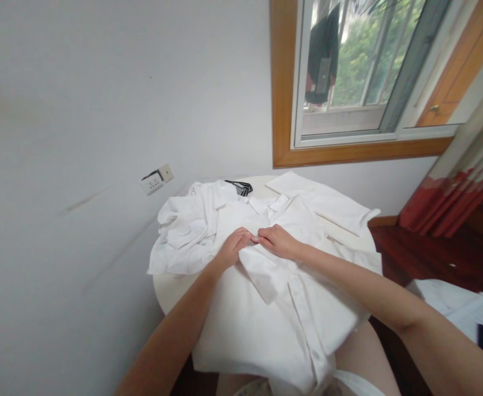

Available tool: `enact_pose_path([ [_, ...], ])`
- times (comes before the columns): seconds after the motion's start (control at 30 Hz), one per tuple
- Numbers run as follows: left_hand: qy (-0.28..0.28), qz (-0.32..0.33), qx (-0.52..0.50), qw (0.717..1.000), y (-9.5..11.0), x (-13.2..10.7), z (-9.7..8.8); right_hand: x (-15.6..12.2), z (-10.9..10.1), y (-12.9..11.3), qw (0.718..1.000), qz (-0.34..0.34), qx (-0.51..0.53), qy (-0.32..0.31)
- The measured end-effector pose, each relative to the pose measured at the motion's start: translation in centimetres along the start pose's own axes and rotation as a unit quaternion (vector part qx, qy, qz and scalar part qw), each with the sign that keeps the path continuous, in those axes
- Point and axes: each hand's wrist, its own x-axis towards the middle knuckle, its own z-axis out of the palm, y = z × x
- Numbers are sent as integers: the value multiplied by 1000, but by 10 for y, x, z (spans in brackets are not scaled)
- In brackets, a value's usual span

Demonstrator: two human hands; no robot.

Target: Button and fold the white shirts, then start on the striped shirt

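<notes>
1. White shirt (pixel 272 322): spread over the round table (pixel 175 289), draping past its near edge; laid out, seemingly, but not yet flat.
2. Right hand (pixel 278 241): fingers pinching the shirt below its collar (pixel 261 205).
3. Left hand (pixel 237 245): pinching it too, close beside.

Bare L hand (pixel 237 243) + R hand (pixel 278 241). L forearm (pixel 186 322) bare, R arm (pixel 361 289) bare past elbow. Drab mottled-print cloth garment (pixel 253 387) at lap, print too blurred to ID; bare R thigh (pixel 367 352) near garment.
</notes>
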Motion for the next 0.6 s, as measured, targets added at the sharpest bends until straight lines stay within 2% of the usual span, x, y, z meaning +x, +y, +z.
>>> enact_pose_path([
  [0.13,14,-25,-33,999,-1,-3,-7,15,2,-7,1000,2,-13,5],
  [0.2,1,-25,-19,1000,-4,-2,-10,20,-4,1,1000,-5,-10,2],
  [0.27,-29,-15,-1,999,-5,-1,-12,22,-12,20,1000,9,-9,2],
  [0.3,-45,-11,5,999,-5,0,-12,22,-18,33,999,33,-21,8],
  [0.37,-67,-8,12,998,-5,1,-10,18,-28,61,989,123,-72,31],
  [0.5,-86,10,26,996,-5,2,-4,3,-36,111,922,339,-175,65],
  [0.6,-98,45,44,993,-5,1,2,-6,-31,129,885,406,-210,94],
])
